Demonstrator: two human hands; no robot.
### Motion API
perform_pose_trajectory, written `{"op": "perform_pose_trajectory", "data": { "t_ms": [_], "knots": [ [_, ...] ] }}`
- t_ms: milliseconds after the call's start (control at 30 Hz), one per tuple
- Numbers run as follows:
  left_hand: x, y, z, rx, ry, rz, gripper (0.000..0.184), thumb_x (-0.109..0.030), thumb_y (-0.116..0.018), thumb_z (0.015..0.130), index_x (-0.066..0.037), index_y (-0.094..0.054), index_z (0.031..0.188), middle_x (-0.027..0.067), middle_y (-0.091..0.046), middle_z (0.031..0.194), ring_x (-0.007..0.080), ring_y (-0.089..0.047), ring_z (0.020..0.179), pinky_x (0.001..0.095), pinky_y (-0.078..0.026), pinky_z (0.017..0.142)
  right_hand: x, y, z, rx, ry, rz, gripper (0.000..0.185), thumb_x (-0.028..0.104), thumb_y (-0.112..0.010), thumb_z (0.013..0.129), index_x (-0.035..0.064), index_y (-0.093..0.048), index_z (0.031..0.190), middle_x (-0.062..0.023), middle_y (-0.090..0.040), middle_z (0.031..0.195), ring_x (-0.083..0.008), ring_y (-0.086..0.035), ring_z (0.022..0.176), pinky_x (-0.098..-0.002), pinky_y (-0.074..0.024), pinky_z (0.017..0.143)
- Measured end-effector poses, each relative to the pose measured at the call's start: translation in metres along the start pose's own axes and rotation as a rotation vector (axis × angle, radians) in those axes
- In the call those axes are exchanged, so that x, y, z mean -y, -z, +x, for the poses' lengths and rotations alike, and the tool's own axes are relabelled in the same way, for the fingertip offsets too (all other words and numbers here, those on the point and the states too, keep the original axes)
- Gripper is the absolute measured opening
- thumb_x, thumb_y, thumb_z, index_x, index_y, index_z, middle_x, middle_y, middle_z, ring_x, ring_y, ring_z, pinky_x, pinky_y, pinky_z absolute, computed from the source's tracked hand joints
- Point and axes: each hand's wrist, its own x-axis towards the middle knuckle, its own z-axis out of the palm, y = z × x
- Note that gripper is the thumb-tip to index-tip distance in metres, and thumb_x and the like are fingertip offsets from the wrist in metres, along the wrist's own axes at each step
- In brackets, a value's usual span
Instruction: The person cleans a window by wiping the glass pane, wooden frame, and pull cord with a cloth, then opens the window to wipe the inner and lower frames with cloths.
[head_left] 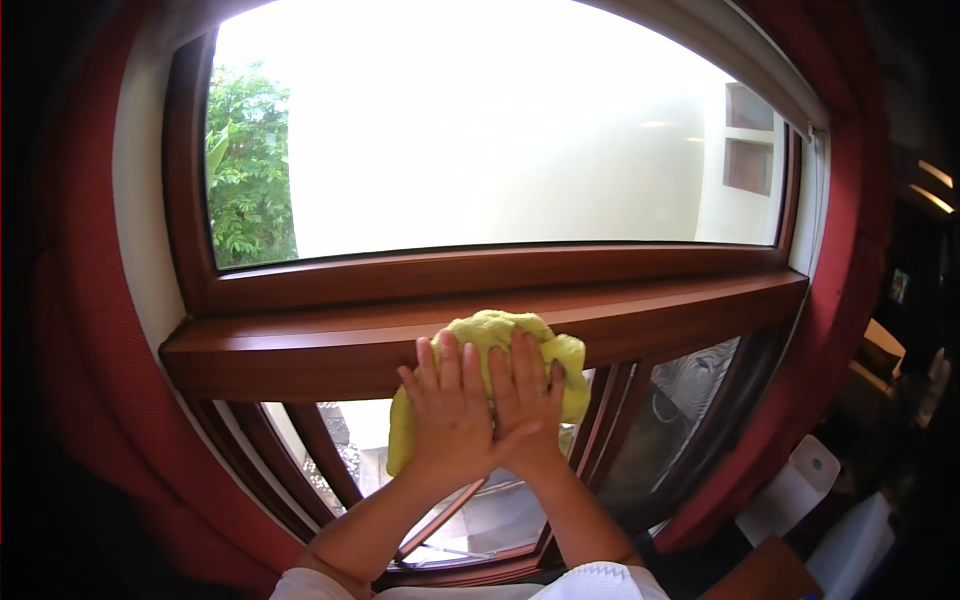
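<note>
A crumpled yellow-green cloth (575, 368) lies against the front edge of the brown wooden ledge (300, 369) below the upper window. Flat on the left part of the cloth is my left hand (450, 412), fingers stretched upward. My right hand (524, 405) presses on the cloth just beside it, also with straight fingers. The two hands meet at the thumbs, where they overlap. Cloth shows above the fingertips and out to both sides; what lies behind it is hidden.
Above the ledge is a wide window pane (480, 140) in a brown frame, with green foliage (250, 160) outside. Below, a lower window section (690, 400) has brown frame bars. Red curtains (95, 330) hang at both sides. White objects (790, 490) stand at lower right.
</note>
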Motion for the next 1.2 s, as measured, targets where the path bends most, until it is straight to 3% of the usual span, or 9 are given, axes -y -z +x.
{"op": "perform_pose_trajectory", "data": {
  "t_ms": [167,200,467,667,900,1133,1200],
  "knots": [
    [-0.052,-0.015,0.046,-0.037,-0.135,-0.13,0.102,-0.064,-0.051,0.078,0.013,-0.016,0.136,0.0377,-0.015,0.14,0.0544,-0.009,0.131,0.0671,-0.008,0.1,-0.055,0.047,-0.001,-0.028,-0.061,-0.15,0.063,0.029,-0.051,0.083,0.0052,-0.031,0.138,-0.0181,-0.029,0.144,-0.0315,-0.027,0.134,-0.0543,-0.0209,0.102],
    [-0.063,-0.018,0.058,-0.059,-0.158,-0.128,0.097,-0.064,-0.05,0.079,0.01,-0.023,0.136,0.0337,-0.021,0.14,0.049,-0.012,0.133,0.0601,-0.012,0.104,-0.066,0.059,0.001,-0.053,-0.073,-0.168,0.064,0.029,-0.05,0.083,0.0038,-0.03,0.138,-0.0183,-0.029,0.144,-0.0317,-0.027,0.134,-0.0542,-0.0203,0.103],
    [-0.16,-0.086,0.134,-0.178,-0.328,-0.344,0.091,-0.06,-0.053,0.076,0.004,-0.029,0.136,0.0281,-0.029,0.138,0.0425,-0.023,0.131,0.0511,-0.017,0.107,-0.177,0.123,-0.009,-0.161,-0.171,-0.387,0.065,0.03,-0.051,0.084,0.0003,-0.03,0.137,-0.0199,-0.034,0.137,-0.0331,-0.03,0.131,-0.0536,-0.02,0.105],
    [-0.161,-0.087,0.135,-0.256,-0.332,-0.417,0.084,-0.053,-0.06,0.074,0.002,-0.034,0.132,0.0237,-0.04,0.127,0.0381,-0.038,0.118,0.0479,-0.028,0.101,-0.205,0.119,-0.014,-0.206,-0.216,-0.406,0.062,0.031,-0.053,0.084,0.0004,-0.032,0.134,-0.0202,-0.037,0.134,-0.0343,-0.032,0.129,-0.054,-0.0212,0.104],
    [-0.102,-0.039,0.11,-0.238,-0.289,-0.341,0.08,-0.052,-0.061,0.076,0.001,-0.038,0.13,0.0205,-0.044,0.12,0.0346,-0.044,0.111,0.0455,-0.033,0.096,-0.128,0.07,0.015,-0.382,-0.051,-0.312,0.06,0.033,-0.055,0.084,0.0008,-0.036,0.131,-0.0208,-0.041,0.129,-0.0367,-0.036,0.125,-0.0553,-0.0232,0.101],
    [0.0,0.031,0.044,-0.126,-0.156,-0.076,0.09,-0.065,-0.058,0.072,0.0,-0.036,0.13,0.0201,-0.041,0.125,0.0339,-0.039,0.119,0.0495,-0.024,0.101,-0.006,0.015,0.032,-0.182,-0.064,-0.101,0.063,0.039,-0.053,0.081,0.0044,-0.038,0.132,-0.0185,-0.04,0.133,-0.0337,-0.036,0.128,-0.0543,-0.0218,0.101],
    [0.036,0.054,0.022,-0.111,-0.104,-0.012,0.092,-0.066,-0.057,0.072,0.001,-0.034,0.131,0.0214,-0.039,0.126,0.0357,-0.037,0.121,0.0498,-0.023,0.102,0.026,-0.012,0.033,-0.152,0.037,-0.016,0.065,0.037,-0.054,0.08,0.0058,-0.036,0.134,-0.0196,-0.038,0.136,-0.0337,-0.033,0.13,-0.0545,-0.0231,0.1]
  ]
}}
